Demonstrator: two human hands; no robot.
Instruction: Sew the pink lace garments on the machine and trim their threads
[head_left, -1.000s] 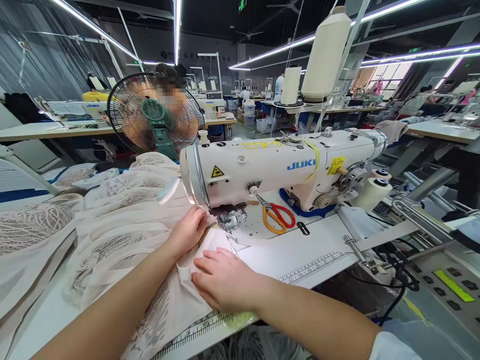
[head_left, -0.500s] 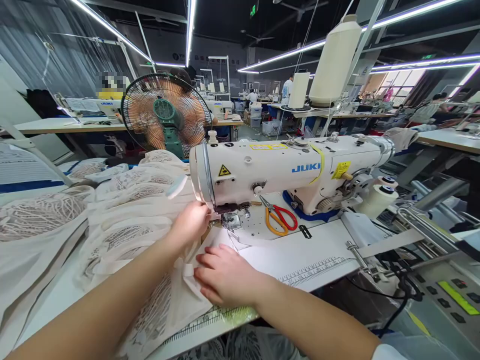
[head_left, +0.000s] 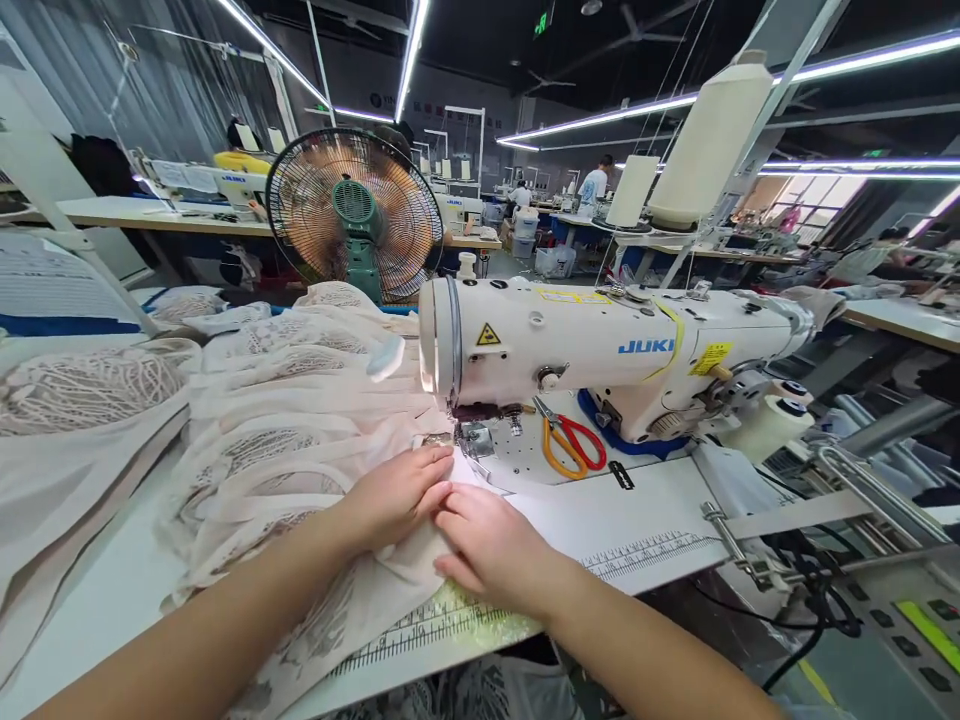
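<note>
Hands: the left hand [head_left: 397,497] and right hand [head_left: 491,545] are laid flat, fingers together, pressed on the cream lace fabric [head_left: 300,440]; nothing is gripped.
Fabric: soft, openwork, heaped in folds to the left, its edge held just before the presser foot [head_left: 475,440].
Worktop [head_left: 600,520]: white, smooth, marked with a printed ruler.
Machine: a white sewing machine [head_left: 600,350] is stood behind; orange-and-red scissors [head_left: 574,447] are laid beneath its arm.
Beyond: a round wire fan [head_left: 354,215], tall thread cones [head_left: 709,140].
Room: a workshop lit by ceiling strips.

head view | worn on head | faces forward-down | close over sewing machine [head_left: 600,350] and table [head_left: 600,520]
</note>
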